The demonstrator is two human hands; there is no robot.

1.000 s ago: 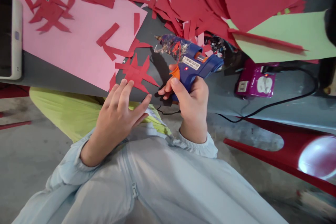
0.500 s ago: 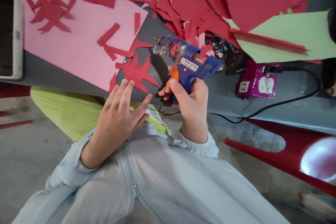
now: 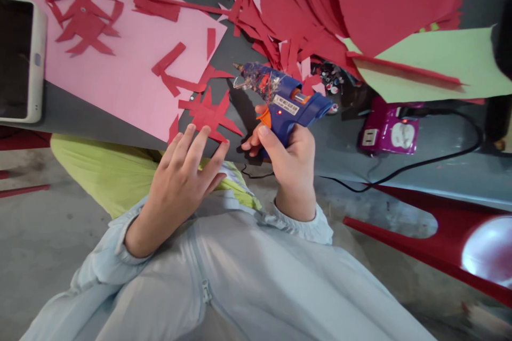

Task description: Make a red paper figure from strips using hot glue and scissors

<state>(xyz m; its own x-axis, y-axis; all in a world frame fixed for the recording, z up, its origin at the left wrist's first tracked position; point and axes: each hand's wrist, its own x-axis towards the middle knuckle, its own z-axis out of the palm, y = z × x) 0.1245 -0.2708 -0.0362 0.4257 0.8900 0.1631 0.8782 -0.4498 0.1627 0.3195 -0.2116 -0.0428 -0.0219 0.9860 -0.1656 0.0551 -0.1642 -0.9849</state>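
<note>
My right hand (image 3: 290, 162) is wrapped round the handle of a blue hot glue gun (image 3: 286, 98), its nozzle pointing up and left. Strings of dried glue and red bits cling to the front of the gun, and a small red light glows on its side. My left hand (image 3: 180, 176) is spread, palm down, with its fingertips at the lower edge of a red spiky paper cutout (image 3: 212, 114) by the table's near edge. Folded red paper strips (image 3: 170, 66) lie just beyond it on a pink sheet (image 3: 120, 74).
A phone (image 3: 38, 64) lies at the left, beside joined red cutouts (image 3: 86, 21). Red paper sheets (image 3: 392, 0) and scraps fill the back. Small googly eyes (image 3: 331, 79) sit beyond the gun. A purple power socket box (image 3: 390, 130) with a black cord (image 3: 432, 159) stands at right.
The table and its things appear slightly lower in view, as the camera has shifted. My left fingers look a little more spread. The right hand still grips the glue gun.
</note>
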